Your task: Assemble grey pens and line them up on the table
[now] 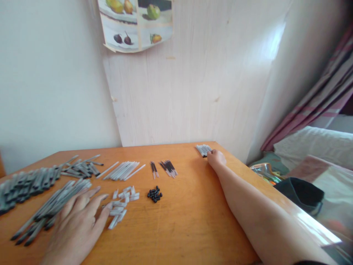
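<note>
My left hand (79, 221) lies low with fingers spread, holding nothing. Under and beside it is a pile of grey-white pens with dark ends (62, 197), and its thumb and forefinger are close to small clear pen caps (118, 209). At the table's far right, my right hand (217, 158) is closed at the right end of a neat row of pens (203, 149). The fingers pinch the end of a pen there, mostly hidden by the hand. Between the hands lie small black plugs (154, 194), dark pen refills (169, 168), a few more refills (154, 170) and white pen tubes (122, 170).
Many more pens (30, 184) are heaped on the left of the wooden table (187, 221), with a loose pile (82, 167) behind. Right of the table edge stand a dark open bag (299, 193) and bedding. Fruit pictures (138, 25) hang on the wall.
</note>
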Demonstrator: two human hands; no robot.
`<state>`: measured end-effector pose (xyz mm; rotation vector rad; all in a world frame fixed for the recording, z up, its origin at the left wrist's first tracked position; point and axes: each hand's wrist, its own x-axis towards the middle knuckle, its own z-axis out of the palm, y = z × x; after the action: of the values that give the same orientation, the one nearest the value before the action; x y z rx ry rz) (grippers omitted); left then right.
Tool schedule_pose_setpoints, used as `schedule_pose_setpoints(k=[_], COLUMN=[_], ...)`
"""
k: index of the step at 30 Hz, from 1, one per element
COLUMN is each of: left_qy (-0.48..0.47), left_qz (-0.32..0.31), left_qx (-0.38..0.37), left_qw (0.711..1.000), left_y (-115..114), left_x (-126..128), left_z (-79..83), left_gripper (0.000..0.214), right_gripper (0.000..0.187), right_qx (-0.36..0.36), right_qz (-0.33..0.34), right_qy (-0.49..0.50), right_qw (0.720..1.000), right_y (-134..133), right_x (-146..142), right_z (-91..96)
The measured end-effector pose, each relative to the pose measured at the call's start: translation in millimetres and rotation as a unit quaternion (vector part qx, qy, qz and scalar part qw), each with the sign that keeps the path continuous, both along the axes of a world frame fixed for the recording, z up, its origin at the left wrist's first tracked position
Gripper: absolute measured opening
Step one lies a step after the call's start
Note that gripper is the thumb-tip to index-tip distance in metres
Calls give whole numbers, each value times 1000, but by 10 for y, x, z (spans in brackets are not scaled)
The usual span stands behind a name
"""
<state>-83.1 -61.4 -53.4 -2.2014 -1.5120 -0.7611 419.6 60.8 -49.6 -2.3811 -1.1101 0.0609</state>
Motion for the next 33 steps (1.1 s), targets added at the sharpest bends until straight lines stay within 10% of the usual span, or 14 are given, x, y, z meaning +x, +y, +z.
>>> schedule_pose_setpoints(k=[10,33], left_qy=[57,27], left_qz=[27,59], left_qx=[45,35], left_qw=[997,997], left_y=[-8,-18], left_x=[24,66], left_z=[0,-30], left_gripper=[46,37], right_gripper=[43,34], right_qx=[32,102], right_qz=[11,223], right_qy=[-16,74], right_qw=[999,967], right_y=[-90,-513], right_x=[-72,-1370], right_z=[53,354])
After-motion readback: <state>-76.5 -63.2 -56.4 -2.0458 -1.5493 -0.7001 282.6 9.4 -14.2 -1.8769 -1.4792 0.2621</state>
